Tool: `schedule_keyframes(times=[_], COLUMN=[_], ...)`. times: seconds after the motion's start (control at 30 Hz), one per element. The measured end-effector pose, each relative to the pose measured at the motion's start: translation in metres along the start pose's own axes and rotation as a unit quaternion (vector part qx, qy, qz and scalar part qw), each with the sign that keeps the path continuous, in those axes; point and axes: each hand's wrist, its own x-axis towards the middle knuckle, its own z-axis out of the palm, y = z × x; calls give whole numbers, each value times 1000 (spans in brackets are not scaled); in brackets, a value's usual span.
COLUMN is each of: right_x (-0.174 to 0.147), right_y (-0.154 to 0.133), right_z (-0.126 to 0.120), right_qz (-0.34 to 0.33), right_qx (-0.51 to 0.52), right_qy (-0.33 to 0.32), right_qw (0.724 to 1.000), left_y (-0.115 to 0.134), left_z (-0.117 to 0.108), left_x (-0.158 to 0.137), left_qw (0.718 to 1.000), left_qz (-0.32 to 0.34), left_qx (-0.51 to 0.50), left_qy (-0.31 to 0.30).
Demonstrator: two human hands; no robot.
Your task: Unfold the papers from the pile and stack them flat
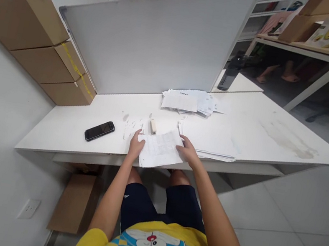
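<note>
Between my hands, some printed paper sheets (161,150) are held at the front edge of the white desk. My left hand (135,147) grips their left edge with the thumb on top. On the opposite side, my right hand (188,150) is closed on the right edge, thumb over the paper. A small cream-coloured stapler-like object (153,126) lies just beyond the sheets. Narrow folded paper (180,126) shows behind my right hand. To the right, a flat stack of sheets (216,155) lies along the desk edge, partly hidden by my right forearm.
A black phone (99,130) lies on the desk (112,109) at left. Further back is a loose paper pile (187,101) before a whiteboard (159,41). Cardboard boxes (39,37) are stacked at left; a dark bottle (230,75) stands back right. Another person's feet (290,76) show beyond.
</note>
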Motion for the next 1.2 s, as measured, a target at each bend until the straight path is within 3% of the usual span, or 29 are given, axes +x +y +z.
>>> schedule_keyframes(times=[0.17,0.53,0.73,0.83,1.03,1.2], right_x=[-1,10,11,8,10,9], right_y=[2,-2,8,11,11,7], right_z=[-3,1,0,0,3,7], right_qz=[7,-1,-24,-51,-105,-97], right_qx=[58,16,-20,-12,-19,-44], right_qy=[-12,27,21,15,29,52], right_qw=[998,1000,999,999,994,993], left_y=[-4,-5,-1,3,13,15], left_z=[1,6,19,24,34,37], left_x=[-7,11,3,5,20,21], left_qw=[999,989,953,934,923,920], left_qz=[33,104,106,121,185,166], left_qx=[8,102,281,337,332,345], left_qy=[-27,-11,34,9,-58,-85])
